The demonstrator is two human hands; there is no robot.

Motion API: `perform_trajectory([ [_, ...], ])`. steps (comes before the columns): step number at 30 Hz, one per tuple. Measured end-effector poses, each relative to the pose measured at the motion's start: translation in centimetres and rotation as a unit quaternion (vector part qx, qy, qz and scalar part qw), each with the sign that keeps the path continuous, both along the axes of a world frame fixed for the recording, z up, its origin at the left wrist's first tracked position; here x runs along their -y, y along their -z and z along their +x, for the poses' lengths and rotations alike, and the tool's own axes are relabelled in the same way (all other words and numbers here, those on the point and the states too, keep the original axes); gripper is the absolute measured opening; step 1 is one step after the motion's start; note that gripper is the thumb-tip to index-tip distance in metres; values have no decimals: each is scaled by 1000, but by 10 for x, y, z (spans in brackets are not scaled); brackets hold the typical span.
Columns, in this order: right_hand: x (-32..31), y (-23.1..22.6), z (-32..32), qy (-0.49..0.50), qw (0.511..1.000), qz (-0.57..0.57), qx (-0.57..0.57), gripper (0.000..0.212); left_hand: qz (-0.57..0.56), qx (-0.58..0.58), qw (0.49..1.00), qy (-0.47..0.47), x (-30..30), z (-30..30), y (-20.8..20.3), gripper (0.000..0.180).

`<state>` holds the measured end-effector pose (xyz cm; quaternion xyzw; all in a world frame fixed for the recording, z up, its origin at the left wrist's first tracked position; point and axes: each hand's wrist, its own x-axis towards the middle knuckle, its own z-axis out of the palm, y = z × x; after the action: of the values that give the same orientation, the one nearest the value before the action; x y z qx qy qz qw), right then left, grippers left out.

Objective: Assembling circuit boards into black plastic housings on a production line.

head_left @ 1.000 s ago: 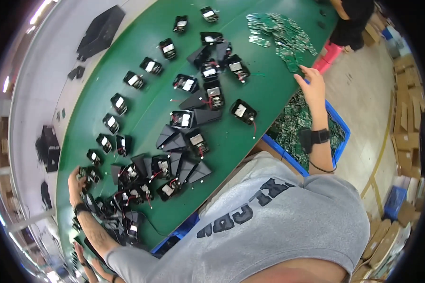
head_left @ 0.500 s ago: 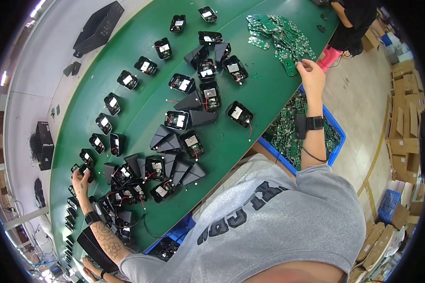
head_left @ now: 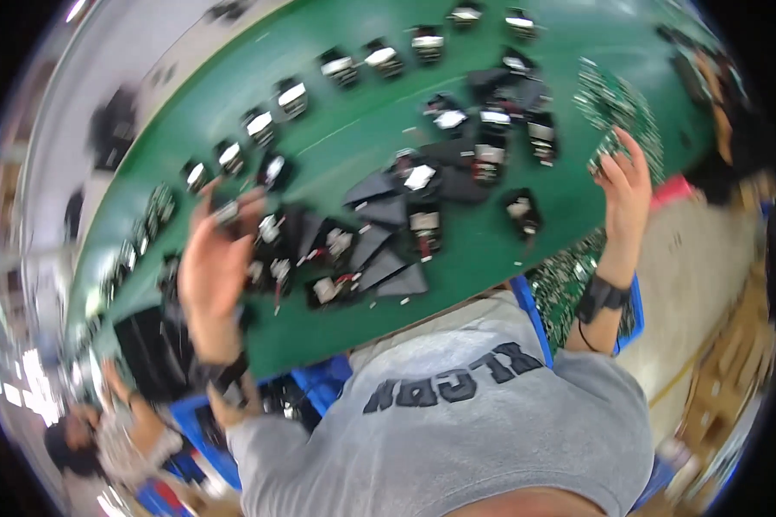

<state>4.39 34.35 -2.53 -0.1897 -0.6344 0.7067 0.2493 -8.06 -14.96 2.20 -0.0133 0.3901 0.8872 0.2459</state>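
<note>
Head cam, R hand point(head_left: 627, 178) w/ PCB point(head_left: 606, 150), L hand point(head_left: 215, 267) nr housing point(head_left: 275, 172)

Heaped circuit boards point(head_left: 619, 109) and wired black housings point(head_left: 424, 221) show an electronics workshop.

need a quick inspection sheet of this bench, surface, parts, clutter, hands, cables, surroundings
surface: green table, widely covered
parts: black housings in a row along the far edge and clustered mid-table; pile of green boards at right
clutter: loose dark wedge-shaped panels among the housings
hands: right hand holds a green circuit board; left hand is over the table's left part, its grip too blurred to tell
cables: short red wires at some housings; black cable at the right wrist
surroundings: blue bin of boards below the table edge; co-worker at lower left; cardboard at right
</note>
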Motion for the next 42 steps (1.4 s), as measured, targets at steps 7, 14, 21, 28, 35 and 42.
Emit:
perform_trajectory([
  [7,105,-25,-29,-202,975,-39,-90,47,70,40,991,102,-107,43,12,67],
  [14,149,-33,-14,-333,942,15,-34,42,20,29,996,87,-116,60,11,59],
  [21,161,-33,-20,-367,925,13,-102,37,-6,13,997,72,-126,67,14,58],
  [28,162,-45,-16,-328,938,33,-108,26,-47,-12,998,43,-127,69,12,58],
  [35,170,-55,-20,-329,922,165,-123,27,-63,-9,997,40,-130,71,10,58],
  [42,169,-52,-29,-312,928,159,-127,28,-88,-24,995,37,-130,73,14,59],
])
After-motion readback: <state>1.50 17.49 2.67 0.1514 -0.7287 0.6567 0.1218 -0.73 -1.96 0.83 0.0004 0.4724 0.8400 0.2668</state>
